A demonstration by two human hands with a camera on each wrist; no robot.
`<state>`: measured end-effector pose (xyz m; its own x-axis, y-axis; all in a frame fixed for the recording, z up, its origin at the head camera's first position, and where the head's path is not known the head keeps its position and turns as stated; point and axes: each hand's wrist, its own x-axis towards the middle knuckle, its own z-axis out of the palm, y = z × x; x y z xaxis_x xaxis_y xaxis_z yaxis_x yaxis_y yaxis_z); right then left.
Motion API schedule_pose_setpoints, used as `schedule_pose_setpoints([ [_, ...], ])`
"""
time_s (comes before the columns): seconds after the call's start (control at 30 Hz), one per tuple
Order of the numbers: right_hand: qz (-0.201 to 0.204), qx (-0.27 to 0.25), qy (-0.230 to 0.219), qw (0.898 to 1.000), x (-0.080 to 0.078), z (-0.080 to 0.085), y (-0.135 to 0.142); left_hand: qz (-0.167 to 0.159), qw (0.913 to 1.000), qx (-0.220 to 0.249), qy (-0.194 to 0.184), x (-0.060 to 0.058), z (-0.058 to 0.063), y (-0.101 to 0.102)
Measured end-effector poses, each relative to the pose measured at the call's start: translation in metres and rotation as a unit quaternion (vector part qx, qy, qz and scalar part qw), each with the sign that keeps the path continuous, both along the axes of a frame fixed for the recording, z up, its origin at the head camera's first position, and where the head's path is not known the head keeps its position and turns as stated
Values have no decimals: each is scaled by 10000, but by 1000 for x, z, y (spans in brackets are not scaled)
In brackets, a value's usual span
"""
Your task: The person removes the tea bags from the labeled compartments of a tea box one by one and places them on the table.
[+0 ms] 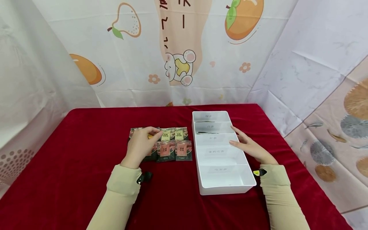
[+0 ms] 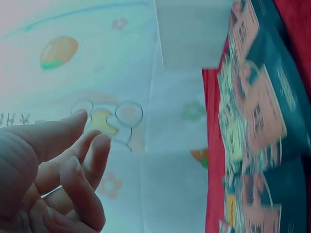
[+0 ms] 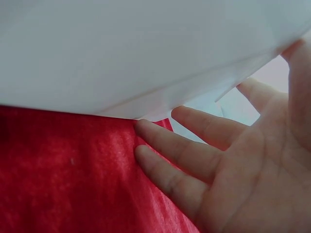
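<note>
My left hand (image 1: 139, 145) hovers over the left end of a group of flat sachets in two rows, its fingers loosely bent. In the left wrist view, nothing lies between its thumb and fingertips. Yellow-green labels mark the far-row sachets (image 1: 179, 134); pink ones mark the near-row sachets (image 1: 183, 150). The hand covers part of the leftmost sachets. To their right stands a white divided box (image 1: 227, 190). My right hand (image 1: 253, 149) is at the box's right side, fingers extended; in the right wrist view, fingertips touch the white wall (image 3: 121, 58).
Several compartments with faint printed labels divide the box. Thin dark edges show in the far compartments (image 1: 204, 132). A red cloth (image 1: 86, 166) covers the table, and a printed curtain (image 1: 129, 70) hangs behind it.
</note>
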<state>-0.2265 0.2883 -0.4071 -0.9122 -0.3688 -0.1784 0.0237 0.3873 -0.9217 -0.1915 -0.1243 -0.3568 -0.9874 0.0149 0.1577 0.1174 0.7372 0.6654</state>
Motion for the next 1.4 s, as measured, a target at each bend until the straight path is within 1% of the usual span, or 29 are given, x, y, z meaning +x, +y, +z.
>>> schedule_pose_setpoints([
  [0.1, 10, -40, -24, 10000, 0, 0, 0, -153, 9998, 80, 121, 1, 0, 11],
  [0.17, 6, -45, -19, 10000, 0, -1, 0, -261, 9995, 48, 173, 1, 0, 18],
  [0.3, -11, -37, -18, 10000, 0, -1, 0, -485, 9988, -65, 63, -1, 3, 33],
  [0.43, -24, 38, 3, 10000, 0, 0, 0, -748, 9971, -151, -38, -5, 6, 48],
  [0.53, -26, 94, 26, 9999, 0, 0, 0, -939, 9953, -225, 25, -10, 6, 60],
  [0.67, -26, 105, 38, 9999, 1, 0, 0, -1118, 9928, -364, 206, -18, 4, 74],
  [0.97, -28, 226, 128, 9997, 1, -1, 1, -1381, 9871, -595, 555, -36, -2, 102],
  [1.03, -29, 233, 133, 9996, 1, -1, 1, -1447, 9857, -661, 549, -39, -4, 106],
  [1.13, -27, 209, 123, 9997, 1, -1, 1, -1570, 9838, -753, 430, -44, -6, 112],
  [1.27, -35, 193, 115, 9997, 2, 0, 1, -1743, 9792, -994, 287, -50, -10, 119],
  [1.4, -55, 225, 115, 9997, 2, 0, 1, -1838, 9749, -1243, 193, -54, -14, 124],
])
